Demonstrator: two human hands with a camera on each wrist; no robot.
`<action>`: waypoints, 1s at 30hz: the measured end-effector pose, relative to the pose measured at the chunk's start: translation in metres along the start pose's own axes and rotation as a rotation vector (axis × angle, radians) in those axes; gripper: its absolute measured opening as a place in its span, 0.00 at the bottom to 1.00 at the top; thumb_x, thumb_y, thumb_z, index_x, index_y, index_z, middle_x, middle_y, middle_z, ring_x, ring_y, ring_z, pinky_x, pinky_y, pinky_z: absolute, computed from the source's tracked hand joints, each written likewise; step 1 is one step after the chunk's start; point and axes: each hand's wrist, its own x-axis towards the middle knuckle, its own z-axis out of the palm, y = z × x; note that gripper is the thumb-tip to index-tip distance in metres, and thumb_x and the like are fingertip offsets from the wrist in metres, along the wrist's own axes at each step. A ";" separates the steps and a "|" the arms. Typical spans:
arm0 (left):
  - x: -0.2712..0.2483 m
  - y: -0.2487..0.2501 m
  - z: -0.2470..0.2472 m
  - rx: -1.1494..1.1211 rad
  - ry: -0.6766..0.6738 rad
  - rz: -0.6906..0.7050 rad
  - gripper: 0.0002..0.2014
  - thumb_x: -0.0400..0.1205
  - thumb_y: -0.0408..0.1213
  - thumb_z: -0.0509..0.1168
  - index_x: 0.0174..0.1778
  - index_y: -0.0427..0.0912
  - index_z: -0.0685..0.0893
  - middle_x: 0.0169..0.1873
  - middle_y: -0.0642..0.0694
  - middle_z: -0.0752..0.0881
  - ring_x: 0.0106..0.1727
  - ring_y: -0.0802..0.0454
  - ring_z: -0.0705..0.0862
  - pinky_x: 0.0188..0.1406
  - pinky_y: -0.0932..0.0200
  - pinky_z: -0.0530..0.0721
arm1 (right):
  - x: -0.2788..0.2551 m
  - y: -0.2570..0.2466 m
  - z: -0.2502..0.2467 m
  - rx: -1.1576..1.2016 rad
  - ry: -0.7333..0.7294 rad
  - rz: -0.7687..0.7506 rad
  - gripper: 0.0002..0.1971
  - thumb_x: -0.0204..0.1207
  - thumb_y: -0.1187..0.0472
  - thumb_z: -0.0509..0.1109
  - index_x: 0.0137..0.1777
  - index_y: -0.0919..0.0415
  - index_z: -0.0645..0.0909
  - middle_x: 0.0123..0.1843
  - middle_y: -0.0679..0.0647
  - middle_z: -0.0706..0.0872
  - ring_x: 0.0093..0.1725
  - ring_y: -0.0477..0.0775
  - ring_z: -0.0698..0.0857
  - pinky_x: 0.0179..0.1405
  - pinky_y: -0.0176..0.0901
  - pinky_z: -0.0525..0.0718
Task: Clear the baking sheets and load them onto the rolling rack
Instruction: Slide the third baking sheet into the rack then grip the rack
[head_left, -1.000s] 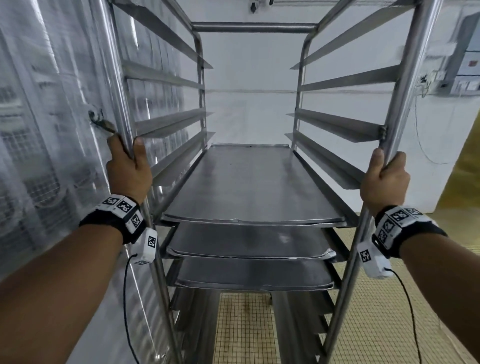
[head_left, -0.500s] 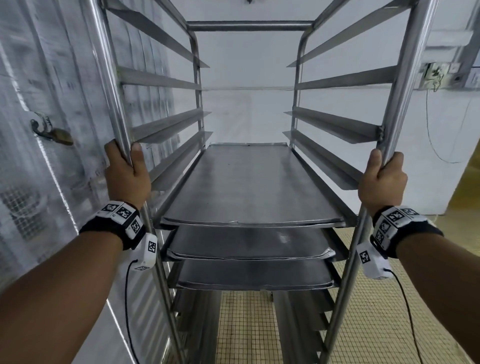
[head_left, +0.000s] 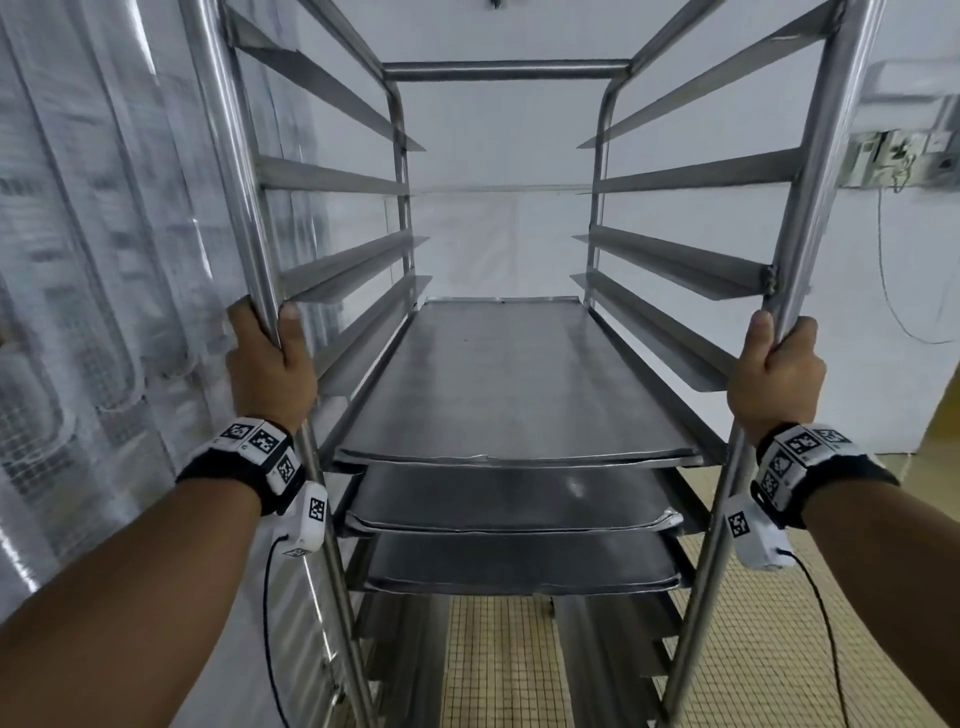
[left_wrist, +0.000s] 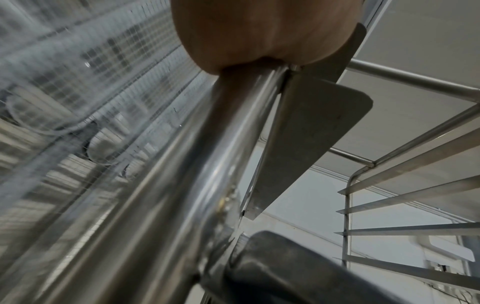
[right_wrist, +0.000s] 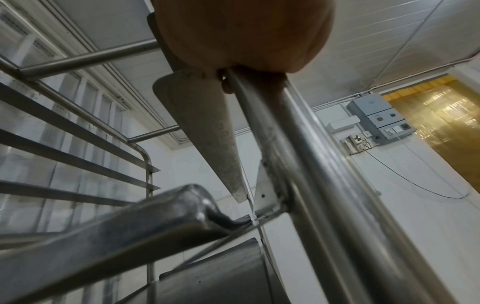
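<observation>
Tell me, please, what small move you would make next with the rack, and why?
Probably push the rack gently straight ahead. The left hand and right hand each grip a front post, so it is ready to roll. Three baking sheets already sit in the middle slots, and the tiled floor ahead looks open; go slowly so the sheets stay seated.

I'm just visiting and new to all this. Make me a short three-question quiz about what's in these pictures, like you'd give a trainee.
1. How many baking sheets sit in the rack?
2. True or false: the slots above the top sheet hold more sheets.
3. What does each hand grip? A) a sheet's edge B) a front post of the rack C) nothing

Key
1. Three, stacked on neighbouring levels.
2. False: those runners are bare.
3. B: the left hand curls round the left post, the right hand round the right post.
</observation>
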 end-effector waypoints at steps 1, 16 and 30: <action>0.004 -0.002 0.010 0.001 -0.002 -0.002 0.25 0.89 0.52 0.53 0.71 0.34 0.69 0.41 0.45 0.81 0.36 0.47 0.76 0.36 0.56 0.70 | 0.007 0.005 0.009 0.008 0.001 -0.003 0.24 0.89 0.43 0.53 0.56 0.70 0.69 0.29 0.56 0.73 0.32 0.67 0.77 0.33 0.52 0.69; 0.047 -0.030 0.157 -0.011 -0.016 -0.082 0.25 0.89 0.55 0.53 0.73 0.39 0.67 0.45 0.43 0.83 0.40 0.42 0.81 0.41 0.53 0.75 | 0.103 0.081 0.131 0.035 -0.026 -0.022 0.22 0.89 0.46 0.55 0.54 0.69 0.68 0.27 0.54 0.73 0.30 0.66 0.75 0.32 0.50 0.67; 0.080 -0.059 0.294 0.072 0.054 -0.043 0.27 0.89 0.57 0.51 0.75 0.39 0.66 0.54 0.31 0.86 0.47 0.30 0.84 0.43 0.49 0.75 | 0.203 0.158 0.251 0.081 -0.099 -0.023 0.20 0.89 0.44 0.54 0.50 0.63 0.63 0.27 0.57 0.73 0.27 0.63 0.73 0.31 0.50 0.67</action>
